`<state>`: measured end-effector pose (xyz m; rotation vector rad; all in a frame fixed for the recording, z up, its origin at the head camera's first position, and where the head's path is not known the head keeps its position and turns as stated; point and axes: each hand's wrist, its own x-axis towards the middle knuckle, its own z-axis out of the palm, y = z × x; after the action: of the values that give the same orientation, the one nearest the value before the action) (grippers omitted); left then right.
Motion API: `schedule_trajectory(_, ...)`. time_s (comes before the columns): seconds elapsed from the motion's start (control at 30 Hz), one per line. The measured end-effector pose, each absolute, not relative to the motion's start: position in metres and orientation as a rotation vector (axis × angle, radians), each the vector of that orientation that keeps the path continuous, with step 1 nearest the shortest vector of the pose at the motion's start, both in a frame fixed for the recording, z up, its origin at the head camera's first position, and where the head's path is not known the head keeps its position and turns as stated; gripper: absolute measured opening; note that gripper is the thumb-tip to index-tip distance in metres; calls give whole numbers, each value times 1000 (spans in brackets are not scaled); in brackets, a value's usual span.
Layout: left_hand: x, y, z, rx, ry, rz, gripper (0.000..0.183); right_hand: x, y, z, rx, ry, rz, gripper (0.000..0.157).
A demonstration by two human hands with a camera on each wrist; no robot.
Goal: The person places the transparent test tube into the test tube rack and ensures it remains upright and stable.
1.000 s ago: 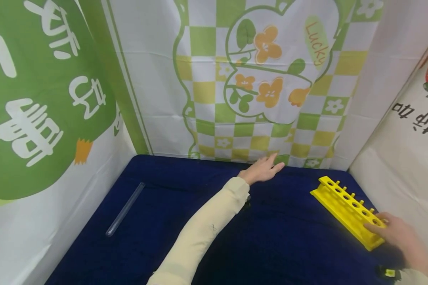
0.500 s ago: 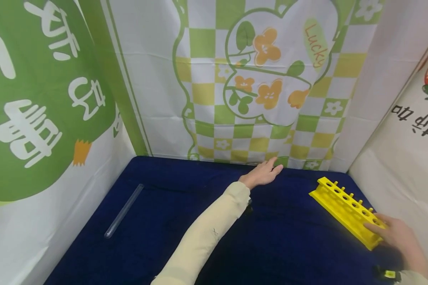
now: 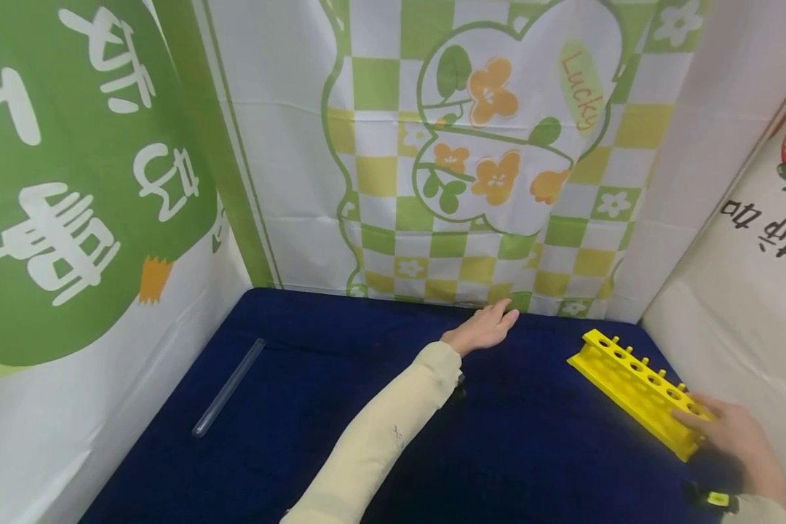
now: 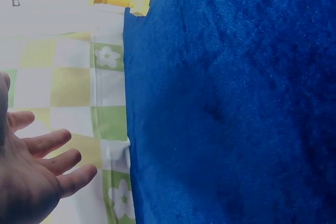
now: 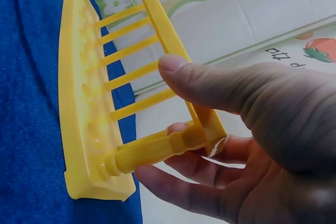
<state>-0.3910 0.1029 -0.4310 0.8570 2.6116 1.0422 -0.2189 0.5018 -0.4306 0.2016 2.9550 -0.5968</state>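
In the head view, a yellow test tube rack (image 3: 642,397) stands upright on the dark blue cloth at the right. My right hand (image 3: 733,437) grips its near end. In the right wrist view the thumb (image 5: 202,80) lies on the rack's top bar, and the fingers (image 5: 184,195) curl round the end post. My left hand (image 3: 481,327) reaches out near the back edge of the table, palm showing in the left wrist view, its fingers (image 4: 52,142) spread and holding nothing. A clear glass test tube (image 3: 229,389) lies on the cloth at the left, well away from both hands.
Printed curtains surround the table: a green checked one (image 3: 458,182) at the back, a green and white one (image 3: 105,182) at the left, a white one (image 3: 753,291) at the right. The blue cloth (image 3: 340,349) covers the whole table top.
My left hand has come slightly back from the rear curtain. The right hand keeps its grip on the test tube rack, which stays in place, and the test tube has not moved.
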Motion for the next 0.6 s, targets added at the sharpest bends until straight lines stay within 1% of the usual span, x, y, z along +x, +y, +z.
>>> schedule_trajectory(0.23,-390,109,-436,835,2620,1041,68,-218,502,-431,201,2957,-611,85)
schedule_trajectory(0.37,-389,117,-439,826,2620,1038,68,-219,501,-430,243,2941,-617,87)
schedule_trajectory(0.6,-385,125,-443,826,2637,995,67,-220,502,-436,415,2907,-671,94)
